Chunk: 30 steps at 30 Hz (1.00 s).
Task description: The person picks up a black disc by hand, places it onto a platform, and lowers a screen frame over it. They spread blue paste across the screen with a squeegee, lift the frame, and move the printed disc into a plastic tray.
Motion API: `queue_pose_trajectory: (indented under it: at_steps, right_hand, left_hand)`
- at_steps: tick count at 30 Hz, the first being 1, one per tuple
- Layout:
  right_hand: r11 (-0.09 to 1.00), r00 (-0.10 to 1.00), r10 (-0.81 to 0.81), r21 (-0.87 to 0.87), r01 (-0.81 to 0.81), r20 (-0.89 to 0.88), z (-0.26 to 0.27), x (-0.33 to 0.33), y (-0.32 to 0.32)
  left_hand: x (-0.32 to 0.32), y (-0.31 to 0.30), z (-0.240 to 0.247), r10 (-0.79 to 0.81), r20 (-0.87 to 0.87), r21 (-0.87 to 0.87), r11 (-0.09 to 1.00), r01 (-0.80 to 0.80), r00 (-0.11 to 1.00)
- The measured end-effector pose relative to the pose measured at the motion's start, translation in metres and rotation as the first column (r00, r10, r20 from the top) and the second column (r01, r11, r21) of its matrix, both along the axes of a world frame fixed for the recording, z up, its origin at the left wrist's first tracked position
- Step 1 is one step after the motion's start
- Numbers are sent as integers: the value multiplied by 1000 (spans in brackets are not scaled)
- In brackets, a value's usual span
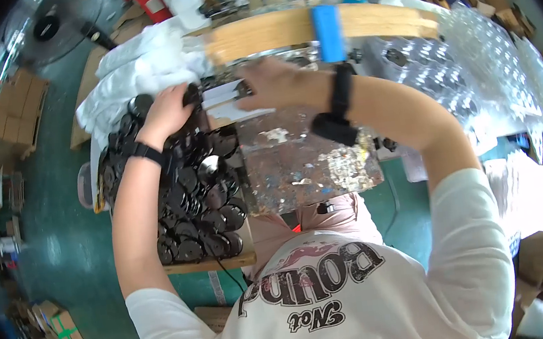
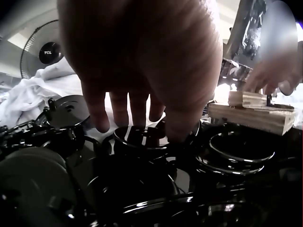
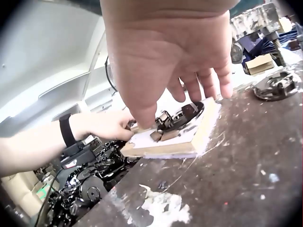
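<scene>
My left hand (image 1: 170,113) reaches into a heap of glossy black round metal parts (image 1: 186,209). In the left wrist view its thumb and fingers come down around one black disc-shaped part (image 2: 142,137). My right hand (image 3: 170,56) is over a small wooden board with a white top (image 3: 165,150), at the back of the worktop. Between its thumb and fingers, a dark round metal part with small fittings (image 3: 188,117) sits tilted over the board. Small brown pieces (image 3: 168,135) lie beside that part. In the head view the right hand is blurred.
The paint-stained worktop (image 1: 284,161) lies in front of me. A wooden bar with a blue band (image 1: 328,32) crosses behind the right hand. White cloth (image 1: 138,61) is piled at back left, bubble wrap (image 1: 487,64) at right. Another round part (image 3: 277,86) lies on the worktop.
</scene>
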State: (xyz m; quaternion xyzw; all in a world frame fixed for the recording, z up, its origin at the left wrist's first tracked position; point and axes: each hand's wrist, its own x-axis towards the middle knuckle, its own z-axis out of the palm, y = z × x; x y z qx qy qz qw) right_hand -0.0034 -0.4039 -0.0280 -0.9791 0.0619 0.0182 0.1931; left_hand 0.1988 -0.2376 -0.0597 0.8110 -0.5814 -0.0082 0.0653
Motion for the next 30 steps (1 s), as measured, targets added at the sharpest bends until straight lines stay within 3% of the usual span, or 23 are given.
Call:
queue_pose_trajectory:
  at_steps: [4, 7, 8, 10, 14, 16, 19, 21, 23, 24, 26, 28, 30]
  right_hand:
    - [995, 995, -97, 5, 97, 3, -21, 16, -5]
    - [990, 996, -57, -124, 64, 61, -25, 16, -21]
    - [989, 995, -72, -127, 79, 63, -15, 5, -27]
    - [967, 986, -108, 215, 134, -129, 14, -34, -45]
    - [989, 990, -94, 101, 105, -104, 27, -103, -97]
    - [985, 983, -168, 40, 166, 68, 33, -146, -117]
    - [960, 958, -279, -17, 281, 72, 16, -192, -157]
    - [933, 943, -333, -138, 331, 11, 3, -214, -177]
    - [930, 934, -357, -95, 356, 10, 3, -228, -179]
    - [924, 925, -379, -56, 379, 3, 4, -232, -179]
    - [928, 928, -373, -9, 373, -5, 7, -236, -180]
    - [929, 929, -369, -12, 370, 25, 15, -230, -182]
    - [901, 906, -424, 102, 422, -8, 31, -222, -171]
  left_hand:
    - [-10, 0, 4, -50, 6, 41, 998, 50, 999]
    - [-13, 2, 13, -21, 5, 73, 997, 21, 1000]
    - [-11, 3, 14, -28, 7, 87, 996, 27, 1000]
    - [-11, 2, 16, -36, 7, 119, 992, 35, 999]
    - [-20, 0, 31, -38, 9, 151, 988, 36, 999]
    - [-24, -3, 36, -16, 17, 158, 987, 13, 1000]
    - [-28, -3, 39, 44, 41, 183, 982, -51, 998]
    - [-26, 3, 37, 102, -63, 61, 993, -98, 993]
    - [-18, 8, 34, 133, -110, 2, 991, -133, 985]
    - [-11, 8, 31, 76, -222, -51, 995, -90, 972]
    - [4, 11, 27, -35, -426, -168, 985, -41, 904]
    - [-5, 7, 28, -56, -650, -203, 974, -102, 758]
    - [-34, -3, 42, -8, -689, -171, 974, -152, 725]
